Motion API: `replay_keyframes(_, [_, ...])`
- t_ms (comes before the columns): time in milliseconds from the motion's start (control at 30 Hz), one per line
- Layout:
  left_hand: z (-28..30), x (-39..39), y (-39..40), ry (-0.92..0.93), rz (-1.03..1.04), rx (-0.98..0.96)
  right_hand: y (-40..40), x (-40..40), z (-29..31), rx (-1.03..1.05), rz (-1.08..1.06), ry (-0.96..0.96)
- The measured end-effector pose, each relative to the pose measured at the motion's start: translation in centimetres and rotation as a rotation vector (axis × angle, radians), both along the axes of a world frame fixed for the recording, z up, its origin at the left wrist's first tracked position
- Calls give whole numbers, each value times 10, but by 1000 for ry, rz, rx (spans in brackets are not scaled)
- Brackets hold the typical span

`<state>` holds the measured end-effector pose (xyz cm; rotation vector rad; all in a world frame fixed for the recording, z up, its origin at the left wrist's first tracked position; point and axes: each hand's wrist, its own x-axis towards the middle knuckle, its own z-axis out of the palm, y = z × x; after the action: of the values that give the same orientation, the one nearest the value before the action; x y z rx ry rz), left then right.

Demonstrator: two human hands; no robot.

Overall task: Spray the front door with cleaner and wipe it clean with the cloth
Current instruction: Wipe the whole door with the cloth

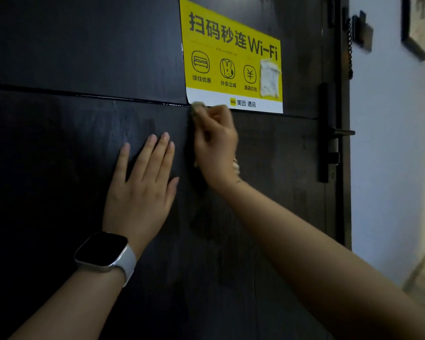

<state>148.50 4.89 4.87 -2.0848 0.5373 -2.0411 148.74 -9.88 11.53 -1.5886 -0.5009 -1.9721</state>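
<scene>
1. Nearest the camera, two bare forearms reach up from the bottom edge toward a dark door (pixel 59 143). The left wrist carries a smartwatch (pixel 103 251) with a black face and a white strap.
2. The left hand (pixel 140 185) lies flat on the door below the horizontal seam, fingers straight and a little spread, the palm pressed to the wood and holding nothing.
3. Just to the right of it, and apart from it, the right hand (pixel 215 146) is curled round a cloth (pixel 198 107). A bunched, greyish end of the cloth sticks out above the fingers and touches the door at the seam, right at the lower left corner of the sticker. A pale scrap also shows at the heel of the hand, near the wrist.
4. The door surface under and below the right hand looks darker and smeared in a patch; whether it is wet I cannot tell.
5. Farther up, a yellow sticker (pixel 231 57) with black characters, the word Wi-Fi and three round icons is stuck on the upper panel. A torn whitish patch (pixel 270 78) sits on its right side.
6. At the far right edge of the door there is a black lock plate with a lever handle (pixel 341 132), and above it a chain latch (pixel 350 45).
7. Beyond the door, on the right, a pale wall (pixel 383 119) carries a framed picture (pixel 416 25).
</scene>
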Motion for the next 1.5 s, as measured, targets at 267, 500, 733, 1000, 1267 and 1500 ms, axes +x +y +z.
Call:
replay_keyframes(267, [7,-26,6,128,-252,-88,-63,-10,-4,101,35,158])
replay_keyframes(500, [-12,-21,39,84,-73,-135,-20,-6,-10,166,22,110])
replay_keyframes(733, [-14,-18,39,56,-133,-186,47,-15,-5,-441,-87,-58])
replay_keyframes(1000, [-16,-16,38,69,-54,-158,22,-8,0,66,-23,63])
replay_keyframes(1267, [-14,-20,39,93,-55,-163,56,-13,8,-286,-44,-40])
replay_keyframes(1500, [-16,-16,38,65,-40,-163,-73,-4,-3,250,2,167])
